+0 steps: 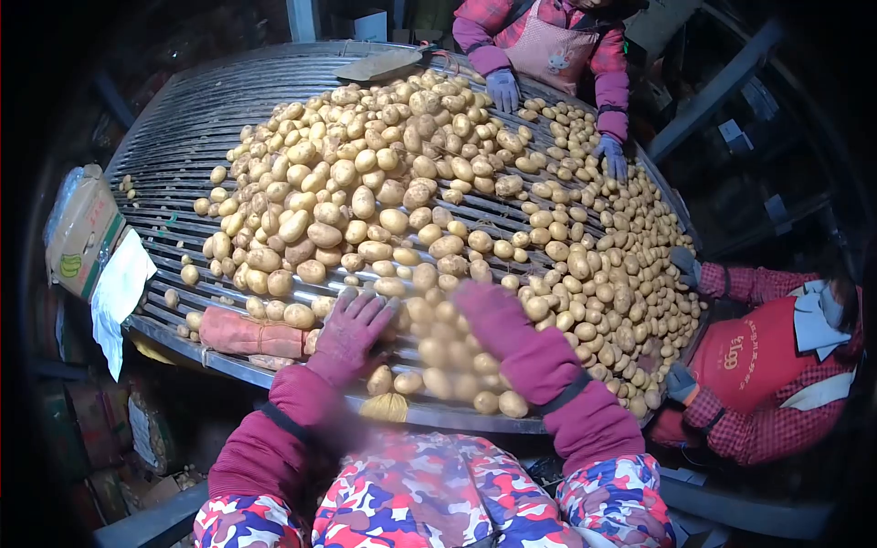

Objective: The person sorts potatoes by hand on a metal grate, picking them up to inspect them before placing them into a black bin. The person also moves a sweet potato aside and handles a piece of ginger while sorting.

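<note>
Several potatoes (pixel 365 164) are heaped across a slatted metal sorting table (pixel 183 137). My left hand (pixel 350 331), in a dusty maroon glove, rests palm down near the table's front edge with its fingers spread. Potatoes and a rolled pink mesh bundle (pixel 251 333) lie close to it. My right hand (pixel 493 315), in a similar glove, reaches over the slats beside the potatoes; motion smears its fingers, so their grip is hidden. Between my hands, blurred potatoes (pixel 448 338) appear to be moving towards the front edge.
At the far side a person in a pink apron (pixel 553 55) has gloved hands among the potatoes. Another person in a red apron (pixel 744 361) works at the right edge. A metal scoop (pixel 379 66) lies at the back. A cardboard box (pixel 84 233) stands at the left edge.
</note>
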`<state>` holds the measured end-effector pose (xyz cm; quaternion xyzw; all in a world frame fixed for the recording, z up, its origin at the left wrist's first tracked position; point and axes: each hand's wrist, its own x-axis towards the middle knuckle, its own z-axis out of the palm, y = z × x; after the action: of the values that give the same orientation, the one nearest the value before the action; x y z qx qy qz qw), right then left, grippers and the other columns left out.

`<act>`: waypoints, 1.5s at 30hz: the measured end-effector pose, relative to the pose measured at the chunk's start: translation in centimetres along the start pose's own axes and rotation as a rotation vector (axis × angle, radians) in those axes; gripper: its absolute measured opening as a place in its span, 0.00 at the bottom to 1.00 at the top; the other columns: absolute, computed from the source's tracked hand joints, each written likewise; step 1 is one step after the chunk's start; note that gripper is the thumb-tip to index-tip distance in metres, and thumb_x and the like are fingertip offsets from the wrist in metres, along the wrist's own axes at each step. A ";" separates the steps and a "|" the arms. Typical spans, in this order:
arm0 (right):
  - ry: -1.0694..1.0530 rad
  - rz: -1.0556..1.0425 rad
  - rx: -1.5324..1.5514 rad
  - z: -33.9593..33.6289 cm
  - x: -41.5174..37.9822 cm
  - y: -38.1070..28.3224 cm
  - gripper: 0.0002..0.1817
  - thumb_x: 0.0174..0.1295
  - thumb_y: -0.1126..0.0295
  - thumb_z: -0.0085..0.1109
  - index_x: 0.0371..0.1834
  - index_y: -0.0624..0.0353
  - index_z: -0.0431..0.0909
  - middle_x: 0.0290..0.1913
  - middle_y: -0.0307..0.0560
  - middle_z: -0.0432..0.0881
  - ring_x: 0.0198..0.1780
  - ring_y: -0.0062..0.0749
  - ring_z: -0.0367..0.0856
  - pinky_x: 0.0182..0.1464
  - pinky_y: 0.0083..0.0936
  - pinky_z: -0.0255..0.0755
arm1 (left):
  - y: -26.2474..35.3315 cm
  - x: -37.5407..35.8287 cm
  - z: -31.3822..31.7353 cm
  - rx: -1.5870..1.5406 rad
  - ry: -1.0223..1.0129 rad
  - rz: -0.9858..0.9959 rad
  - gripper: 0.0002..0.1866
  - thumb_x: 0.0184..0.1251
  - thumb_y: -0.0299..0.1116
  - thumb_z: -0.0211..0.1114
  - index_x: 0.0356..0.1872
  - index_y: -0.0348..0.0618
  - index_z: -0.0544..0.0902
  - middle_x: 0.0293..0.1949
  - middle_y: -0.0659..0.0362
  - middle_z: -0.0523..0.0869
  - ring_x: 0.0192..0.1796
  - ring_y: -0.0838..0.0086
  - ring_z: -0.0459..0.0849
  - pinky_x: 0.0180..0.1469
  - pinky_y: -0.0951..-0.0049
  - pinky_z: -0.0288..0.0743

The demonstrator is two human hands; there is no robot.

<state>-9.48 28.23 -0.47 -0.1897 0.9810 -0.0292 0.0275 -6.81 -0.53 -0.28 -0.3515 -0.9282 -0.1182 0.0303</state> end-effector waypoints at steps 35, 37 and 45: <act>-0.024 -0.030 -0.083 -1.5 2.2 5.9 0.32 0.63 0.49 0.60 0.70 0.44 0.69 0.72 0.43 0.66 0.73 0.43 0.62 0.65 0.51 0.64 | 6.2 6.6 2.1 -2.373 0.238 -0.491 0.23 0.72 0.34 0.63 0.64 0.38 0.73 0.50 0.56 0.80 0.49 0.71 0.81 0.47 0.74 0.80; -0.122 0.178 -0.061 -0.8 -0.3 10.0 0.33 0.62 0.44 0.61 0.69 0.41 0.69 0.73 0.42 0.66 0.73 0.44 0.61 0.66 0.52 0.64 | 6.5 6.5 2.4 -2.416 0.204 -0.565 0.22 0.71 0.34 0.63 0.63 0.39 0.74 0.51 0.56 0.80 0.51 0.69 0.82 0.51 0.73 0.82; -0.079 0.183 -0.286 -1.0 -13.2 6.7 0.36 0.66 0.41 0.54 0.73 0.47 0.66 0.73 0.46 0.65 0.70 0.45 0.65 0.66 0.49 0.66 | 7.2 7.5 0.8 -2.342 0.067 -0.607 0.19 0.65 0.39 0.66 0.53 0.41 0.75 0.42 0.57 0.80 0.39 0.70 0.78 0.43 0.72 0.76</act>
<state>0.21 39.42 0.62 -0.1026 0.9865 0.1207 0.0413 -7.66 9.77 1.38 0.0692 -0.3021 -0.8983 -0.3114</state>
